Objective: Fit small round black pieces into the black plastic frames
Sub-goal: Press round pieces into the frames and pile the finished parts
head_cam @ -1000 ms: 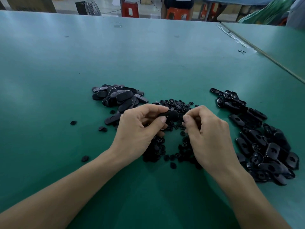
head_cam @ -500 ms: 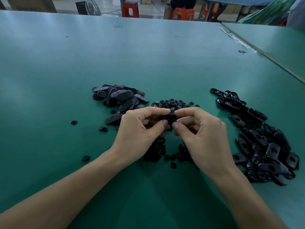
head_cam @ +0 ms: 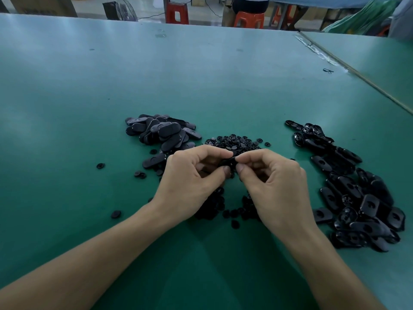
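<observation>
My left hand and my right hand meet fingertip to fingertip above the green table, both pinching one black plastic frame between thumbs and forefingers. Whether a round piece sits in it is hidden by my fingers. A heap of small round black pieces lies just beyond my hands, and more of them lie under my wrists. A pile of oblong black frames lies to the left. A larger pile of black frames with centre holes stretches along the right.
Loose round pieces are scattered on the table at the left. A seam with a second green table runs along the right. Red stools and a seated person are beyond the far edge.
My right hand has moved left to meet my left hand and now pinches the frame together with it. The piles have not moved.
</observation>
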The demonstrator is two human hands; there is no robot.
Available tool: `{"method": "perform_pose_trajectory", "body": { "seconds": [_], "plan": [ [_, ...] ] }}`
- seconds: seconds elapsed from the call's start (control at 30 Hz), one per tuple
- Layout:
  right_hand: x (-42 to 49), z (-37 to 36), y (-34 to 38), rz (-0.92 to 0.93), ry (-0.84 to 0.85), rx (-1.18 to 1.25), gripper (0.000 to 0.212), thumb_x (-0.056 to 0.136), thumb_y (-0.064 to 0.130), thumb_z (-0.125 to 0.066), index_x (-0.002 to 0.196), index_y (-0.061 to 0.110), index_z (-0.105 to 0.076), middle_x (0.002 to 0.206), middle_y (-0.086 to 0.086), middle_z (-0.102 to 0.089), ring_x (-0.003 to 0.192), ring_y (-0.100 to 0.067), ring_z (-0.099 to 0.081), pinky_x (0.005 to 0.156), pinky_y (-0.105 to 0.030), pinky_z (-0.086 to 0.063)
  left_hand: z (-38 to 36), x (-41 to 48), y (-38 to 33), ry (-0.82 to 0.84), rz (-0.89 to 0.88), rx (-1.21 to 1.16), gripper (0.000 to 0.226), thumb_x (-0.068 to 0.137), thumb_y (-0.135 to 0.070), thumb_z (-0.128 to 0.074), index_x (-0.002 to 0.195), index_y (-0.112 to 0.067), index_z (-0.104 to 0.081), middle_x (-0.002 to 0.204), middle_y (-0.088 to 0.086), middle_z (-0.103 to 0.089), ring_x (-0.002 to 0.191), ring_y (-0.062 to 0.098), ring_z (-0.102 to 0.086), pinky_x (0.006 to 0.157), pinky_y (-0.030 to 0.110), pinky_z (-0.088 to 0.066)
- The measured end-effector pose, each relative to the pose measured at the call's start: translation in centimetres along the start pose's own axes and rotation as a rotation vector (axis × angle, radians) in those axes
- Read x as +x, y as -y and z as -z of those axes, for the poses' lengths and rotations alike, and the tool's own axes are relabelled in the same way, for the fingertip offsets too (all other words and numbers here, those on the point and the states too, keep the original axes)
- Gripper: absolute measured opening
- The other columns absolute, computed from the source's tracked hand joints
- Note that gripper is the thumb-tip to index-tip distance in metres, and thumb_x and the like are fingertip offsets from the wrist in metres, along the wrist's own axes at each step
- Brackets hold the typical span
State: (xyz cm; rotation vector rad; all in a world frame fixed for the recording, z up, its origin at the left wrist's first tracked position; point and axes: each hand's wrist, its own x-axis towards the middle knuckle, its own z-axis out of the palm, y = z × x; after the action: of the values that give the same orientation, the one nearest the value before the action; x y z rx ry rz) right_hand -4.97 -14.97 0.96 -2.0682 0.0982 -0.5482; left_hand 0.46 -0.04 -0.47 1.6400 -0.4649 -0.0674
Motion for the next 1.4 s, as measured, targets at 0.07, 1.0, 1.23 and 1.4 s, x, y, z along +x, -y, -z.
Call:
{"method": "perform_pose_trajectory", "body": {
  "seconds": [0.07, 1.0, 1.23, 1.4],
  "plan": [
    [-0.01, 0.06, 0.03, -0.011, 0.012, 0.028, 0.017, 0.088, 0.008, -0.074, 0.088, 0.025, -0.072, 0.076, 0.015, -0.072, 0.074, -0.003, -0.069, 0.068, -0.012, -0.052, -0.03, 0.00, 0.10, 0.002, -0.008, 0.002, 0.027, 0.085, 0.000, -0.076, 0.098, -0.023, -0.075, 0.085, -0.002, -0.078, 0.076, 0.014, -0.074, 0.073, 0.030, -0.061],
    [0.04, 0.43, 0.20, 0.037, 0.082, -0.029, 0.030, 0.086, 0.005, -0.075, 0.081, 0.034, -0.067, 0.074, 0.016, -0.070, 0.073, -0.002, -0.068, 0.066, -0.012, -0.051, -0.01, -0.22, 0.14, 0.030, -0.096, 0.100, 0.025, 0.082, -0.009, -0.071, 0.095, -0.031, -0.075, 0.088, -0.009, -0.077, 0.080, 0.015, -0.074, 0.074, 0.031, -0.061],
    [-0.12, 0.10, 0.32, 0.045, 0.057, -0.048, 0.028, 0.087, 0.006, -0.074, 0.079, 0.031, -0.063, 0.074, 0.012, -0.070, 0.070, -0.006, -0.069, 0.065, -0.025, -0.055, -0.02, -0.25, -0.02, -0.012, -0.166, 0.253, 0.024, 0.085, -0.004, -0.076, 0.102, -0.021, -0.076, 0.088, -0.010, -0.076, 0.080, 0.010, -0.073, 0.073, 0.027, -0.059],
    [-0.23, 0.25, 0.44, 0.124, 0.109, -0.076, 0.024, 0.088, 0.003, -0.072, 0.088, 0.027, -0.070, 0.074, 0.014, -0.071, 0.070, -0.004, -0.069, 0.064, -0.022, -0.056, 0.12, -0.12, 0.01, -0.027, -0.158, 0.264, 0.017, 0.088, -0.007, -0.076, 0.102, -0.016, -0.076, 0.088, -0.010, -0.076, 0.080, 0.007, -0.073, 0.075, 0.026, -0.059]
  ]
}}
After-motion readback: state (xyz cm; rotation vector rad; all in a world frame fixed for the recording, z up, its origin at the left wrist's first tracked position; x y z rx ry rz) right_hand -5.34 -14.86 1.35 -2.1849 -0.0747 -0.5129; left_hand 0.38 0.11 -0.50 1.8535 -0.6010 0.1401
